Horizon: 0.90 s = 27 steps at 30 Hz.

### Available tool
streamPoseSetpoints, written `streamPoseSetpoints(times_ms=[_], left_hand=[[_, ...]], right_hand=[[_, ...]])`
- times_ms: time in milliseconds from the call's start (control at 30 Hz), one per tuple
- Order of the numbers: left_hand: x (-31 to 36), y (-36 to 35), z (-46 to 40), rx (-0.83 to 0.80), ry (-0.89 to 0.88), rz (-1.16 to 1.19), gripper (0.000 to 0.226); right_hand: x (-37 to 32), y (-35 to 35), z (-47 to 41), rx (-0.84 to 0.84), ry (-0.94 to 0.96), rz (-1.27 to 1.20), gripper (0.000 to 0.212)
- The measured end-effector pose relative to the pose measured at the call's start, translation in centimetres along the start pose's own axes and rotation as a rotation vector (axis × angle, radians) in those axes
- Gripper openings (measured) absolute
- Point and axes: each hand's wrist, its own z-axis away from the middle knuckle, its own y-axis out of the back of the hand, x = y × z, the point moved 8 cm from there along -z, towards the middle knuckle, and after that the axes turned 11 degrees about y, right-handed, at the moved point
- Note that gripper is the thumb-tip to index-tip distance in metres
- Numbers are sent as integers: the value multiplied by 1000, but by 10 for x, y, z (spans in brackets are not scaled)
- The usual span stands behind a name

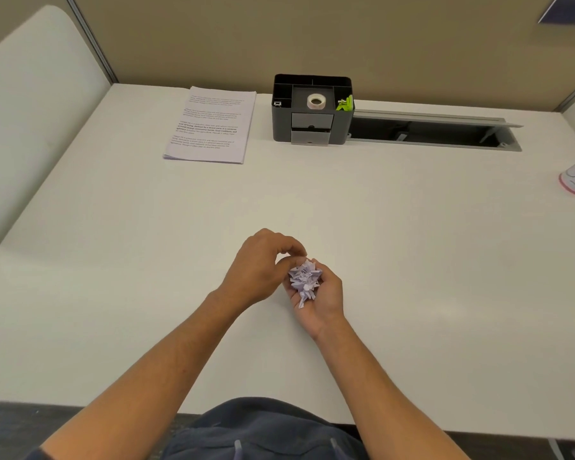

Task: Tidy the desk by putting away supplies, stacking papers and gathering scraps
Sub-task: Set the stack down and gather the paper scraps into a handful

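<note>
Head view: your right hand (316, 293), palm up above the surface (412, 260), cups the paper scraps (304, 281). Your left hand (263, 263) curls its fingertips over them. Printed paper stack (211, 124) beside organizer (312, 109); text unreadable.

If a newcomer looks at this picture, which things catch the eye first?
First, the paper scraps heaped in the cupped right hand, with the left hand pinching just above them. Then the black organizer at the desk's far edge, and the paper stack left of it.
</note>
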Motion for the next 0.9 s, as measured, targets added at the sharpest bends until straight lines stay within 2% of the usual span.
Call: streamPoseSetpoints(times_ms=[67,167,333,433,533,733,900], left_hand=[[-1,3,-3,26,-24,-14,7],[-3,4,-7,22,-37,9,13],[-16,4,-14,38,66,127,27],[-26,-4,-19,47,101,112,30],[-31,-26,-26,-9,131,54,35],[-1,-78,-42,-101,46,-29,43],[47,-139,-53,-162,-115,-176,47]], right_hand=[[-1,0,-1,5,9,-3,35],[-2,0,-5,1,23,10,37],[-14,5,-10,26,52,-29,32],[-30,11,-11,42,90,-62,35],[-50,20,-12,54,130,-103,40],[-107,44,-9,93,240,-189,33],[-161,70,-4,115,325,-217,35]])
